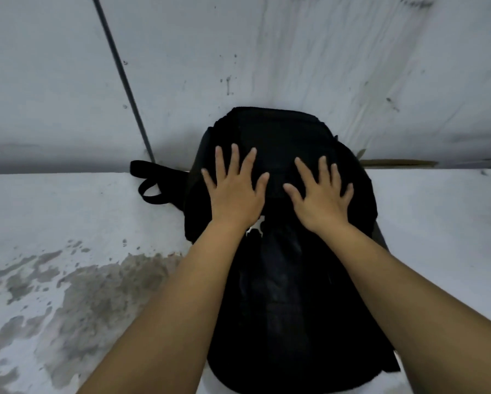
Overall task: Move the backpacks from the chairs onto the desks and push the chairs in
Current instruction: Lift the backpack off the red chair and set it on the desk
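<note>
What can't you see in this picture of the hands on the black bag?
- Head view: the white logo on the backpack is mostly covered by the left hand.
- The fabric under the right hand is hidden by that hand.
- The backpack's near end is cut off by the bottom edge.
- No chair shows in this view.
- Zips and pockets are lost in the dark fabric.

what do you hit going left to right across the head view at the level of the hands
worn patch of the desk top → black strap loop → left hand → right hand → right edge of the backpack → bare desk top.
</note>
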